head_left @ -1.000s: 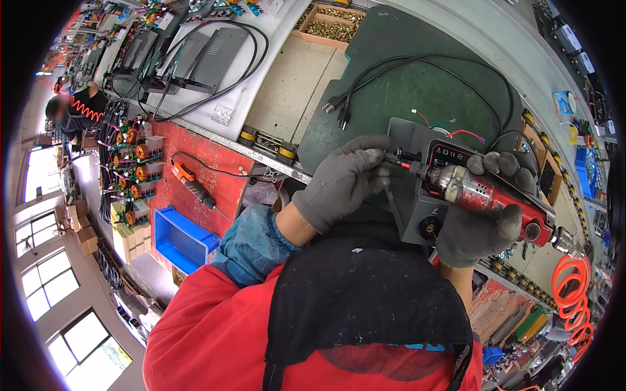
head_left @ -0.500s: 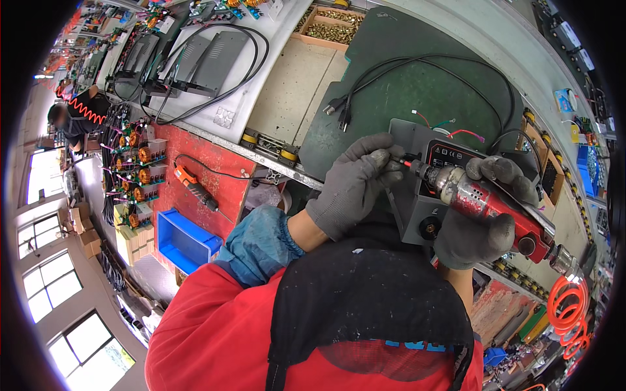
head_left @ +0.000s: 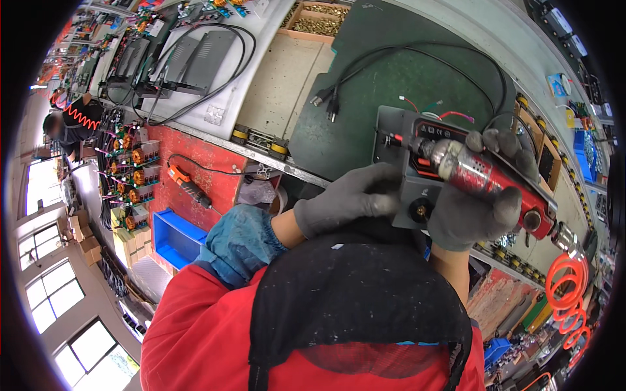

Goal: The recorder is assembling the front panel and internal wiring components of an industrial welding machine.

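My right hand [head_left: 479,202], in a grey glove, grips a red and silver pneumatic screwdriver [head_left: 482,176] whose tip points at the left top of a grey metal device box [head_left: 411,156]. My left hand [head_left: 345,199], also gloved, rests against the box's lower left edge and steadies it. The box lies on a green mat [head_left: 391,78] with red and green wires sticking out at its top. A black power cable [head_left: 365,72] loops across the mat beyond it.
A wooden tray of brass screws [head_left: 319,16] stands at the far edge. Grey panels with black cables [head_left: 195,55] lie to the left. A blue bin [head_left: 173,234] and an orange tool [head_left: 186,182] sit lower left. An orange coiled hose [head_left: 570,293] hangs right. Another person [head_left: 72,120] works far left.
My left hand has slid down from the box's upper left to its lower left edge. The screwdriver in my right hand stays over the box.
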Available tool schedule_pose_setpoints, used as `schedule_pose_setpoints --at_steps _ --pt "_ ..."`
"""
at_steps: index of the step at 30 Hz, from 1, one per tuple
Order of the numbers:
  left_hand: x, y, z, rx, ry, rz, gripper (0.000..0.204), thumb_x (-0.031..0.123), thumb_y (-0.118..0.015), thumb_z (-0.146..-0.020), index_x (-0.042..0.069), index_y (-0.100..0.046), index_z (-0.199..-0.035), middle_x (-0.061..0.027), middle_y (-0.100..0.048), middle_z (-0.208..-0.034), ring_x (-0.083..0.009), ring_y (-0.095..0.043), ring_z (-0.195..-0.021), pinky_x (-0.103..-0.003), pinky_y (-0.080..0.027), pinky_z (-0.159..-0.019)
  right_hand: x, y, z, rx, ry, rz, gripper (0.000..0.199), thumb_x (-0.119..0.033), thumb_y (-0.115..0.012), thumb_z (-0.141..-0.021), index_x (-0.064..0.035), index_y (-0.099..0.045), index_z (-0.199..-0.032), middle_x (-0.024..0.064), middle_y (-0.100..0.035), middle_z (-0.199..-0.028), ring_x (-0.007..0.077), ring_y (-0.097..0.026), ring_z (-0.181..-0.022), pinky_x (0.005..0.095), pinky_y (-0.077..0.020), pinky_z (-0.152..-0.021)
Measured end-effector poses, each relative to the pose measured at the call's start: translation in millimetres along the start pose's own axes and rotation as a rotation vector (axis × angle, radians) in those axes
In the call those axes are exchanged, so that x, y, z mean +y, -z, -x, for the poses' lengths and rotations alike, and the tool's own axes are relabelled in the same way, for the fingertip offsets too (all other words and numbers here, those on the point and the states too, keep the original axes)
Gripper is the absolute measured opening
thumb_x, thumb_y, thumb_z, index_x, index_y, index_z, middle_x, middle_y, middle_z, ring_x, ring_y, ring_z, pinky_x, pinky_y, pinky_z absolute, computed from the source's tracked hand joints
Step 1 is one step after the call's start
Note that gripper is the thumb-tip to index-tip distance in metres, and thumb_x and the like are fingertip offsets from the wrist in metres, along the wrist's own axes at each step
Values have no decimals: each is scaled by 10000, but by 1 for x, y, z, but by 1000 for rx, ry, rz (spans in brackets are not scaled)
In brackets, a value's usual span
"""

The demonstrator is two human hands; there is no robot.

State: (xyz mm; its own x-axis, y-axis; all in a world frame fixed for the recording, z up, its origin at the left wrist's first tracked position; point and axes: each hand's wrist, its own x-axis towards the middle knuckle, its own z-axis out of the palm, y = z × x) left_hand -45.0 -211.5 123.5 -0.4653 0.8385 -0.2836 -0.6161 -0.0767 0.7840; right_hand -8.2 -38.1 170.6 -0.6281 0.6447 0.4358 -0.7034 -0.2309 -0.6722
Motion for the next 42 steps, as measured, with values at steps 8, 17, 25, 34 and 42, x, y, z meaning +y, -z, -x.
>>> schedule_pose_setpoints --at_steps 8,17,25,34,42 --pt "-4 -32 -9 -21 65 -132 622 144 -761 -776 -22 -459 -1294 -79 -599 -1190 -150 -573 -1060 -304 -461 -906 1 -1 -7 81 68 15 493 -326 -662 -793 -50 -532 -1180 209 -589 -1085 304 -593 -954 447 -508 -837" --pt "-5 -35 -15 -3 31 -97 464 145 -758 -769 -23 -586 -1166 -60 -656 -1041 -108 -595 -923 -276 -477 -835 -122 15 1 -69 90 252 499 -425 -648 -772 -86 -567 -1130 74 -506 -1035 250 -505 -902 413 -499 -586" --pt "-8 -35 -17 -14 3 2 457 149 -760 -778 -33 -586 -1159 -65 -651 -1044 -115 -600 -929 -270 -479 -842 -106 10 9 -247 203 456 510 -394 -645 -836 -113 -511 -1239 145 -565 -1004 276 -579 -885 391 -555 -596" --pt "-5 -32 -17 -56 34 -1 388 107 -689 -812 -32 -591 -1160 -69 -648 -1046 -113 -601 -922 -275 -488 -846 -94 4 16 -303 232 449 520 -366 -684 -828 -116 -498 -1244 157 -579 -966 281 -586 -846 387 -556 -650" --pt "-5 -32 -18 -84 21 44 350 66 -622 -821 -41 -594 -1153 -80 -652 -1036 -137 -614 -940 -283 -494 -859 -88 -3 0 -638 342 545 527 -400 -661 -837 -77 -496 -1221 157 -577 -962 266 -570 -825 362 -521 -622"
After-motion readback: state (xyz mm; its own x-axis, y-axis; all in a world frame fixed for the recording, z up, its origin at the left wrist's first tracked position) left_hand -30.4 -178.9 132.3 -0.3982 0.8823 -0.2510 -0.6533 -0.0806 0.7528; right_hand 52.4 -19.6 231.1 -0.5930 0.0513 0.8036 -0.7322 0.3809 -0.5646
